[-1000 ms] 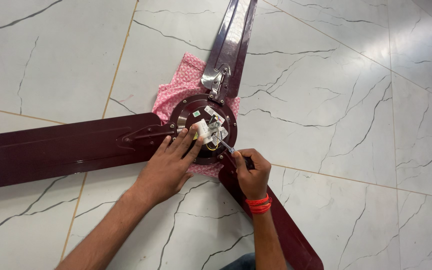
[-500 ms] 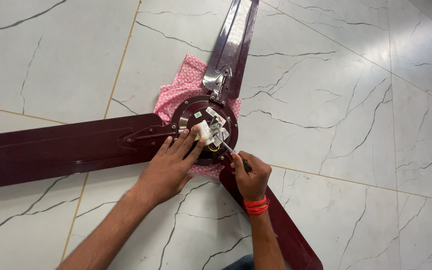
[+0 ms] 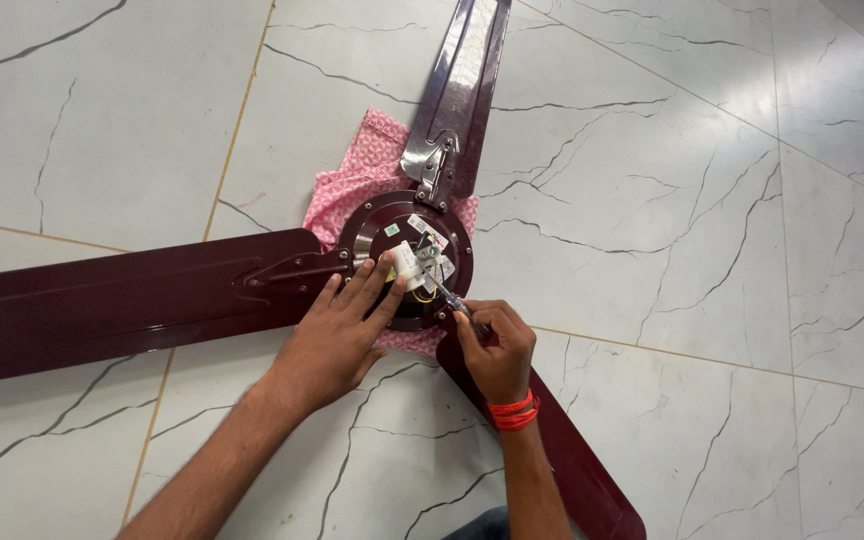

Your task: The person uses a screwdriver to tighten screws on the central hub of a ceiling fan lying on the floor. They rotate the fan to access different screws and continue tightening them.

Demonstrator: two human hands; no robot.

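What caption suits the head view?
Left hand steadies a maroon ceiling fan's hub on the tiled floor while right hand works a screwdriver.

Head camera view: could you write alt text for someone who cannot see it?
A person's left hand steadies the hub of a dark maroon ceiling fan lying on a white marble floor, while the right hand works a screwdriver at a small white part on the hub. A pink cloth lies under the hub.

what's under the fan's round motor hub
A pink patterned cloth lies under the maroon motor hub, showing at its upper-left edge and below near the left hand. How far it extends underneath is hidden.
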